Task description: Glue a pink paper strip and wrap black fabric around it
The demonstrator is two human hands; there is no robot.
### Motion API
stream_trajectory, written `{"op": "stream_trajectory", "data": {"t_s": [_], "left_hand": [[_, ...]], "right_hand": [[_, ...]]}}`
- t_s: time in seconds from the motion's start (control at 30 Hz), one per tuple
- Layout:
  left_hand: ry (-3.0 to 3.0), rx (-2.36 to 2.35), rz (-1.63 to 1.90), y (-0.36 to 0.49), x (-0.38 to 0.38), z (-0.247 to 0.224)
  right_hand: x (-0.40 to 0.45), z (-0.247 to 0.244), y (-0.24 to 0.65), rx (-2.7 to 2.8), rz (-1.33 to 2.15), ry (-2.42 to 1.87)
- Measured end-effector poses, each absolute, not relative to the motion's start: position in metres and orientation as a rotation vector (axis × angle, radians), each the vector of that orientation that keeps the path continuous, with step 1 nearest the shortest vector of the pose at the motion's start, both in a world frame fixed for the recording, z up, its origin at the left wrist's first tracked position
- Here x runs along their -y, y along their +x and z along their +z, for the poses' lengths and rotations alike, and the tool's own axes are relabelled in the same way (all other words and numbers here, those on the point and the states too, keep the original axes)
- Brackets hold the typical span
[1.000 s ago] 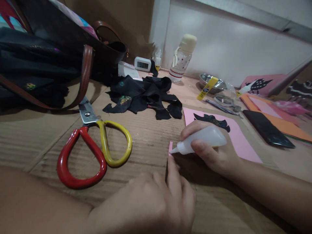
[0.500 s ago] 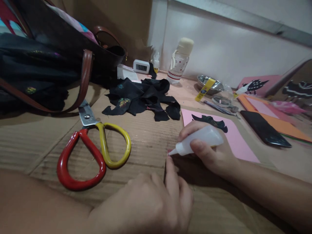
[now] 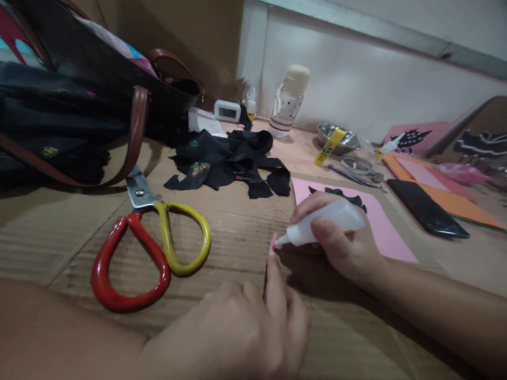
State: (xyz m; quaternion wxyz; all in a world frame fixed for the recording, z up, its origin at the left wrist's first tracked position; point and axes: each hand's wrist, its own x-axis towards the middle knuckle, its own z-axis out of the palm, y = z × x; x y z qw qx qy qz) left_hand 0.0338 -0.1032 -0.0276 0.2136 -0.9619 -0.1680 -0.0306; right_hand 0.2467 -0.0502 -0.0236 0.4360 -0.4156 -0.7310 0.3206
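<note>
My right hand (image 3: 344,237) is wrapped round a translucent white glue bottle (image 3: 328,221), tilted so its nozzle points left and down. The nozzle tip touches or nearly touches a tiny pink paper strip (image 3: 273,244) on the corrugated cardboard (image 3: 229,227). My left hand (image 3: 253,327) rests low on the cardboard, its index fingertip pressing the near end of that strip; the other fingers are curled. Behind my right hand lies a pink sheet (image 3: 390,232) bearing a black cut-out shape (image 3: 352,198), partly covered by the hand.
Large scissors (image 3: 140,193) with red and yellow handles lie left. Black fabric scraps (image 3: 233,158) lie behind them, beside a dark bag (image 3: 106,79). Farther back are a clock (image 3: 227,111), bottle (image 3: 288,103), metal bowl (image 3: 352,142) and glue stick (image 3: 329,146). A phone (image 3: 428,207) lies right.
The glue nozzle has shifted slightly along the pink strip, and more of the strip now shows above my left fingertip. The whole view has moved a little.
</note>
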Motion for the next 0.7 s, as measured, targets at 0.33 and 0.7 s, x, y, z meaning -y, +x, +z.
{"op": "stream_trajectory", "data": {"t_s": [0.33, 0.7], "left_hand": [[-2.683, 0.443, -0.058, 0.0357, 0.1016, -0.0268], [-2.655, 0.401, -0.096, 0.0359, 0.1010, -0.0286]], "right_hand": [[0.0451, -0.0264, 0.2441, 1.710, 0.788, -1.155], [0.0452, -0.0282, 0.2473, 1.756, 0.888, -1.119]]}}
